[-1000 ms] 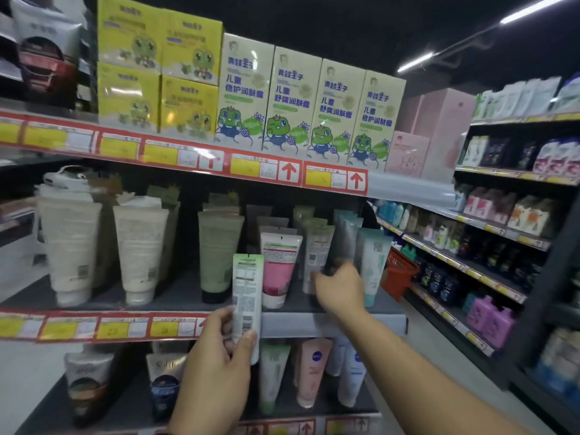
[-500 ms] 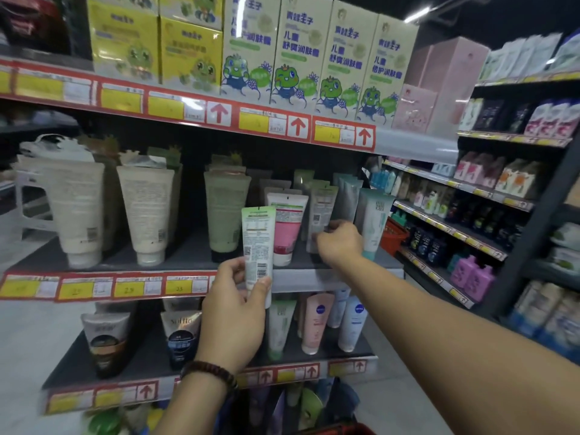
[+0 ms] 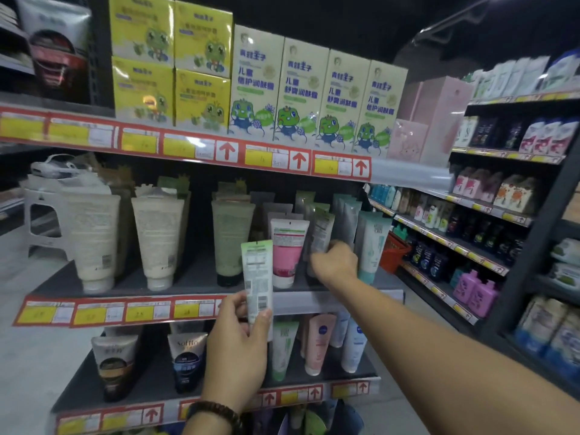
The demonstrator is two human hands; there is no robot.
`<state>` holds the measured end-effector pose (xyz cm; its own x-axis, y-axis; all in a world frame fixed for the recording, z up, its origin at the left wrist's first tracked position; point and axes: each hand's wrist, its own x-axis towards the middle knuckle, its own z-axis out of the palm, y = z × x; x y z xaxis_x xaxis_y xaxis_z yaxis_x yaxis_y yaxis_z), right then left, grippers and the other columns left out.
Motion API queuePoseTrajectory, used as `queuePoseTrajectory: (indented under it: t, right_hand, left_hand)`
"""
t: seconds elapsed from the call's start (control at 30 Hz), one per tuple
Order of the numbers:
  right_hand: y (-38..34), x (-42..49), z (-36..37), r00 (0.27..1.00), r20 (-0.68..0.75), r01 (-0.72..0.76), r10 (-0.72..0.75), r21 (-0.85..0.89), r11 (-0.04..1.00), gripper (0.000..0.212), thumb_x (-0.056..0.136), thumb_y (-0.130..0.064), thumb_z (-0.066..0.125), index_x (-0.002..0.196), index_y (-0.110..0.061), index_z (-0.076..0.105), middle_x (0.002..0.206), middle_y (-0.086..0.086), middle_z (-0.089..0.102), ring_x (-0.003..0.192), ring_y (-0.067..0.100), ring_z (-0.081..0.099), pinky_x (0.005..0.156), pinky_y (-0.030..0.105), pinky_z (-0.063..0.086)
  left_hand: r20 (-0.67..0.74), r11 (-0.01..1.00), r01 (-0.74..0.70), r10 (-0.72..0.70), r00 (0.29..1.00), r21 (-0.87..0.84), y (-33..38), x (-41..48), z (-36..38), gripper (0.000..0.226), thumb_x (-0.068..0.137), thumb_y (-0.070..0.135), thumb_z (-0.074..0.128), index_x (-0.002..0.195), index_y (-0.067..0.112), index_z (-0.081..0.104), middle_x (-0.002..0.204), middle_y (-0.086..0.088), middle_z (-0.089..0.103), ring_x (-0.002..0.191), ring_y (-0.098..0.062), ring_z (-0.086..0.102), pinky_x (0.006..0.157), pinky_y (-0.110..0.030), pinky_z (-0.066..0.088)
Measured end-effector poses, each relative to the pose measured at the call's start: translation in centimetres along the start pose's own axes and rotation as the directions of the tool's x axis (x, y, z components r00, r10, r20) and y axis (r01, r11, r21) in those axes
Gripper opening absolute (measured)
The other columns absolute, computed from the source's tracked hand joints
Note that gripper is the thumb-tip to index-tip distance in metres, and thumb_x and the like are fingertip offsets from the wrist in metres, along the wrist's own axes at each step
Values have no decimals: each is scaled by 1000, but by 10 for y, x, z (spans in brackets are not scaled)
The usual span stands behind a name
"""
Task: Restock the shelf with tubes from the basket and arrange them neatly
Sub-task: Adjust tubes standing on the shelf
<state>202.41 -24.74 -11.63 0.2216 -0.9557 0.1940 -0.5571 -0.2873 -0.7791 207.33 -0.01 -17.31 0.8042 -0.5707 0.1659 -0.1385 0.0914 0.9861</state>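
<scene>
Working the grey metal shelf (image 3: 188, 285)
My left hand (image 3: 237, 350) is pinching a green-topped white plastic tube (image 3: 257, 274) upright; right hand (image 3: 335, 262) is reaching among shelved tubes (image 3: 320, 235), can't tell its grip.

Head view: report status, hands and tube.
Left hand holds white-green tube upright, not yet shelved. Right hand at grey tubes, grip hidden. Pink tube stands behind held one.

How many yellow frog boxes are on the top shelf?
4 yellow boxes, stacked two on two: upper left, upper right, lower left, lower right. More may hide behind.
</scene>
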Motion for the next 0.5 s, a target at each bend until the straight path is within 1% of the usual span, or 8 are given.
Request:
queuePoseTrajectory:
  t: [0.07, 0.1, 0.2, 0.23, 0.27, 0.37, 0.43, 0.5]
  right_hand:
    - [-1, 1, 0, 1000, 10, 1, -1, -11, 1000, 30, 92, -30, 74, 115, -11, 72, 115, 16, 76, 102, 37, 72, 83, 36, 56]
    - [-2, 0, 1, 1000, 14, -1, 1, -35, 999, 33, 90, -33, 77, 114, -10, 71, 114, 15, 75, 104, 38, 73, 83, 37, 58]
    - [-5, 1, 2, 1000, 22, -13, 15, -79, 997, 56, 83, -46, 86, 121, -9, 66, 115, 14, 73, 105, 37, 74, 81, 39, 61]
    - [-6, 1, 2, 1000, 23, -14, 15, -78, 997, 57, 83, -45, 86, 122, -9, 65, 115, 13, 74, 103, 36, 73, 80, 38, 60]
    - [-6, 1, 1, 1000, 23, -8, 10, -77, 997, 53, 84, -42, 83, 121, -10, 66, 114, 13, 74, 100, 34, 72, 78, 36, 58]
    - [-3, 1, 0, 999, 31, 13, -10, -99, 995, 35, 86, -33, 76, 113, -11, 70, 110, 12, 76, 98, 34, 73, 78, 34, 57]
    - [-2, 1, 2, 1000, 22, 12, -9, -126, 992, 41, 86, -37, 81, 115, -10, 68, 114, 14, 76, 102, 36, 74, 82, 37, 62]
    - [-2, 2, 3, 1000, 6, -2, 3, -137, 991, 57, 87, -45, 88, 124, -9, 64, 121, 15, 74, 110, 39, 74, 88, 41, 63]
  left_hand:
    - [32, 1000, 22, -23, 999, 14, 0, -3, 0, 34, 104, 26, 74, 129, 42, 59, 123, 17, 76, 97, 4, 76, 92, -32, 64]
    - [43, 1000, 18, -18, 999, 17, 1, -3, -1, 33, 104, 27, 74, 128, 44, 59, 124, 17, 76, 97, 4, 76, 93, -33, 64]
    - [46, 1000, -13, 12, 999, 23, 5, -2, -5, 32, 105, 27, 73, 129, 42, 58, 121, 19, 74, 92, 9, 74, 82, -23, 60]
    - [40, 1000, -15, 14, 999, 27, 6, -3, -7, 33, 105, 28, 72, 130, 43, 56, 118, 21, 73, 91, 9, 74, 78, -19, 57]
    - [33, 1000, -16, 16, 999, 25, 8, -2, -8, 35, 105, 28, 72, 131, 44, 55, 115, 22, 71, 90, 8, 74, 74, -17, 55]
    - [30, 999, -16, 15, 999, 30, 9, -3, -11, 36, 105, 27, 72, 132, 43, 53, 114, 22, 70, 90, 6, 73, 74, -16, 53]
    - [41, 1000, -9, 7, 999, 30, 9, -3, -11, 36, 106, 26, 72, 132, 42, 54, 117, 20, 71, 89, 8, 73, 75, -17, 54]
    - [46, 1000, -2, 1, 999, 25, 9, -3, -11, 35, 106, 24, 72, 132, 41, 55, 118, 19, 72, 89, 8, 73, 75, -16, 54]
